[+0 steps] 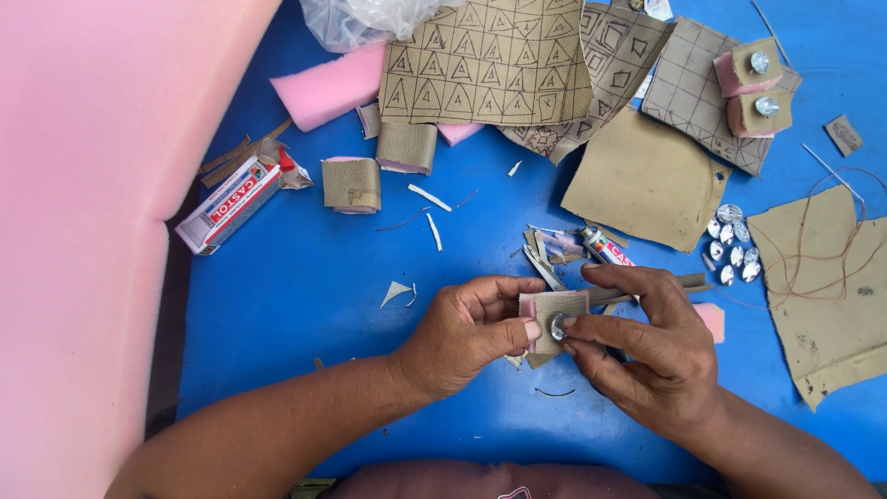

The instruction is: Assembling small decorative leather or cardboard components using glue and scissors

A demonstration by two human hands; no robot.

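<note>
My left hand [467, 334] grips a small pink foam block wrapped in tan leather [552, 310] from its left side, over the blue table [296, 286]. My right hand [647, 346] holds the block's right side, and its fingertips press a shiny silver stud [558, 325] onto the block's front face. Both hands meet at the table's near middle. A small glue tube [605, 248] lies just beyond my right hand, next to leather scraps.
A big pink foam sheet [83, 212] fills the left. Tan leather sheets with drawn triangles [490, 60] and squares [688, 88] lie at the back. Two finished studded blocks [750, 85], a heap of silver studs [730, 245], a glue box [226, 205], wrapped foam pieces [351, 183] and thread [832, 249] surround them.
</note>
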